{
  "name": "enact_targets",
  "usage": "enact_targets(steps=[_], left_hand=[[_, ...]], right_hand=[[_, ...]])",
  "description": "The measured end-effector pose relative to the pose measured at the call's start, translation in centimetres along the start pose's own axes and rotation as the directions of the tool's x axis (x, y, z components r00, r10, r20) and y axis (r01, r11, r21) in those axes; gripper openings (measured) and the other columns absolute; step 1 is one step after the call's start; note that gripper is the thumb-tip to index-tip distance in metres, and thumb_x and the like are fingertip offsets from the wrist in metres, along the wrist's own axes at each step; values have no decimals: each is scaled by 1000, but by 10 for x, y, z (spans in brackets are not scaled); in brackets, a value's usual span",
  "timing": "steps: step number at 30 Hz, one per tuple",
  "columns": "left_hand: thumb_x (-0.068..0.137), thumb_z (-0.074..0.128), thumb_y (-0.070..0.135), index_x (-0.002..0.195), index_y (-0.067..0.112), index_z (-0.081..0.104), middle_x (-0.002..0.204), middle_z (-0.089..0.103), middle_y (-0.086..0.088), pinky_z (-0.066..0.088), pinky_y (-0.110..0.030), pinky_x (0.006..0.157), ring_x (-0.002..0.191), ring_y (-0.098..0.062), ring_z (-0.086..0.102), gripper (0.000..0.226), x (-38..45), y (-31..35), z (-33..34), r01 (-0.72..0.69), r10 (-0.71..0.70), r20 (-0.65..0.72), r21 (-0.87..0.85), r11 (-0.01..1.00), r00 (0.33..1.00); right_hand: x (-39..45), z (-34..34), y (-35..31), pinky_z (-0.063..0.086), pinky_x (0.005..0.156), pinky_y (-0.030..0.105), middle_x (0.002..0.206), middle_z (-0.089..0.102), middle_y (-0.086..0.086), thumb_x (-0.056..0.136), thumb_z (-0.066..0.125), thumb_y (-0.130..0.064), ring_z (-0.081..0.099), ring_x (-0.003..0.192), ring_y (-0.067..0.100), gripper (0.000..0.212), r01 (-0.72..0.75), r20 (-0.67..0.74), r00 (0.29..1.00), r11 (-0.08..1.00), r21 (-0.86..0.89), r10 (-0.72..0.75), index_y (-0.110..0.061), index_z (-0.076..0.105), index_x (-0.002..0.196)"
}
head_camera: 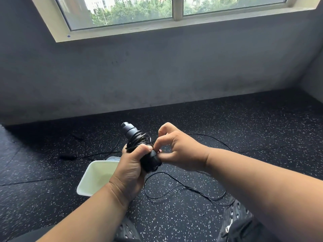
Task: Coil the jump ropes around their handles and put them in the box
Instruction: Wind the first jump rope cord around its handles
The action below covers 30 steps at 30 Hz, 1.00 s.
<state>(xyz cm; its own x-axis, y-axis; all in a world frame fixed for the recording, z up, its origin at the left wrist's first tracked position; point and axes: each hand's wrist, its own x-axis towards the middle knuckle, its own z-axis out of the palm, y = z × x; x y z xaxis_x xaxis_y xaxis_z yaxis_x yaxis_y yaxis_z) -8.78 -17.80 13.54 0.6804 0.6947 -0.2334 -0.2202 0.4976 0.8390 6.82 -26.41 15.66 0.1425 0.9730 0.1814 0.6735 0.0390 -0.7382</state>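
- Your left hand [130,169] grips the pair of black jump rope handles [139,147], fingers and thumb curled round the lower part of the bundle, which tilts up and away to the left.
- Your right hand [176,149] sits just right of the bundle, its thumb and forefinger pinching the thin black rope [183,186] where it meets the handles; the other fingers are curled loosely above.
- Several turns of rope are already wound round the middle of the handles, just above your left thumb; the grey cap end [126,127] sticks out bare at the far side.
- The loose part of the rope trails on the floor [244,123]: one loop lies near you below your right wrist, and another strand arcs out behind your right hand towards the right.
- The box [92,179], a pale open tray, stands on the floor just left of and beneath your left hand; part of its right edge is hidden by that hand. No rope shows in the part of the box you can see.
- A second dark strand runs along the floor to the left of the handles, ending at a dark lump [67,156] beyond the box; you cannot tell what that lump is.
- Your dark shoes [234,219] show at the near edge, on speckled black rubber flooring.
- At the far side a grey wall [157,70] rises to a window [143,11] with trees outside.
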Motion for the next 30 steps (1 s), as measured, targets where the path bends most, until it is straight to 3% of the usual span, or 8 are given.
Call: enact_targets(steps=[2,6,9,11,17,24,27,30], left_hand=[[61,79,18,123,10,55,105,59,-20,58,-34,59,77,-24,70,67,1,3,1,34,-34,23,-16,999,999],[73,77,12,124,12,50,86,66,-8,58,-32,56,65,-16,68,58,-1,4,6,54,-54,-16,-2,999,998],[79,81,7,131,23,44,107,74,-11,61,-42,71,77,-19,74,66,-7,-8,8,57,-49,-87,98,994,995],[78,81,4,136,21,45,114,74,-13,62,-40,68,83,-20,74,71,-9,-9,9,28,-20,-79,102,994,997],[79,75,9,145,8,48,122,72,-21,62,-45,80,100,-30,74,71,-5,12,8,19,-20,96,8,1000,995],[80,80,15,148,8,48,142,57,-32,59,-46,89,122,-39,61,75,0,14,-1,11,1,207,-60,998,978],[82,85,19,149,7,47,135,60,-30,60,-43,84,119,-37,62,78,0,16,-1,16,15,267,-112,994,964],[83,75,19,138,8,55,108,73,-18,61,-38,74,101,-30,72,59,-4,17,3,9,25,274,-122,992,961]], right_hand=[[0,-2,-2,43,81,9,108,45,-1,88,79,-15,56,91,12,8,-49,53,998,997,65,46,-18,73,84],[-3,-4,-8,49,81,16,107,48,0,89,76,-15,57,88,17,20,-59,46,997,991,122,54,-26,65,77],[-6,0,-15,52,83,31,103,49,-2,81,76,-17,57,89,18,21,46,-7,999,998,-36,-47,-32,62,77],[-4,1,-20,51,81,31,101,48,-2,78,73,-16,56,87,17,20,90,-37,995,992,-87,-93,-31,60,78],[-2,-5,-25,45,72,15,108,49,3,87,70,-5,53,77,7,20,-51,-31,998,986,162,56,-23,64,81],[-9,-1,-33,49,72,23,102,50,3,83,66,-5,54,75,8,12,-161,13,982,810,563,186,-17,64,78],[-10,-3,-37,51,74,24,103,50,3,74,63,-7,55,78,10,9,-158,46,985,745,648,169,-12,64,81],[-12,-4,-40,50,73,20,106,49,4,73,64,-4,58,79,7,14,-146,57,988,756,638,143,-13,64,85]])
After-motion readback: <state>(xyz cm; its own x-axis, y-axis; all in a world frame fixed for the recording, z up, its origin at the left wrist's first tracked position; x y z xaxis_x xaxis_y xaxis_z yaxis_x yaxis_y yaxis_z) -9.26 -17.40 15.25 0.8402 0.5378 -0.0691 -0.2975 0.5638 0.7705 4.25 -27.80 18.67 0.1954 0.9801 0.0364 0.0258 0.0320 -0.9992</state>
